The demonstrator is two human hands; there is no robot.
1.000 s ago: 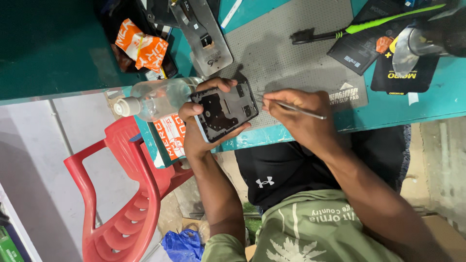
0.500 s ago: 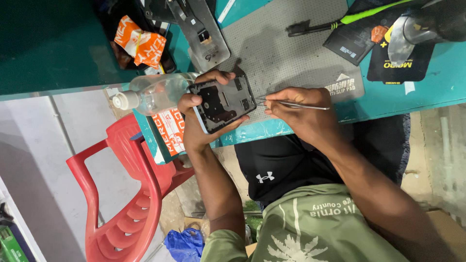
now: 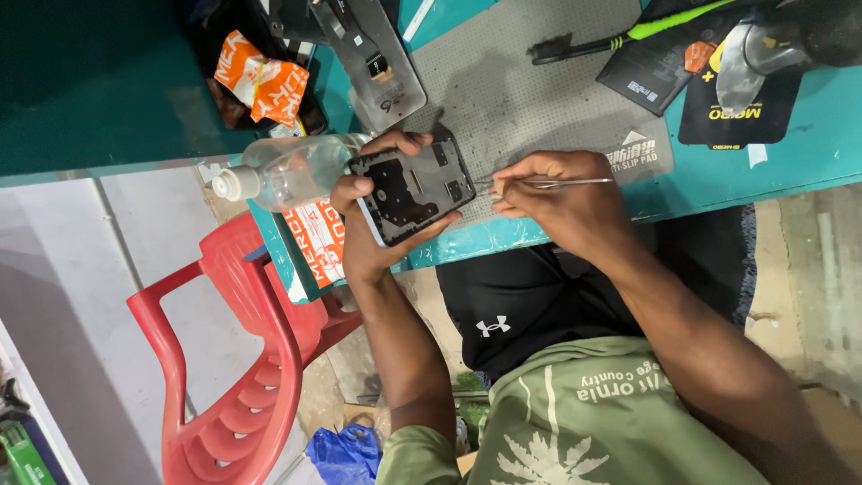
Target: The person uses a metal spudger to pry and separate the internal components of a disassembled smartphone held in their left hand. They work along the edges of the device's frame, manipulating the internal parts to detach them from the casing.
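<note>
The person wears a soft green shirt (image 3: 584,422) with white pictures and letters on the front, black shorts (image 3: 530,305) with a small white mark, and both arms are bare down to each hand.

Beside you stands a red plastic chair (image 3: 242,359); a clear bottle (image 3: 287,171) and orange packet (image 3: 262,85) lie on the teal bench (image 3: 790,144).

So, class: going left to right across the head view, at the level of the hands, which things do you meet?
Red plastic chair → clear bottle → left hand → opened phone → tweezers → right hand.
</note>
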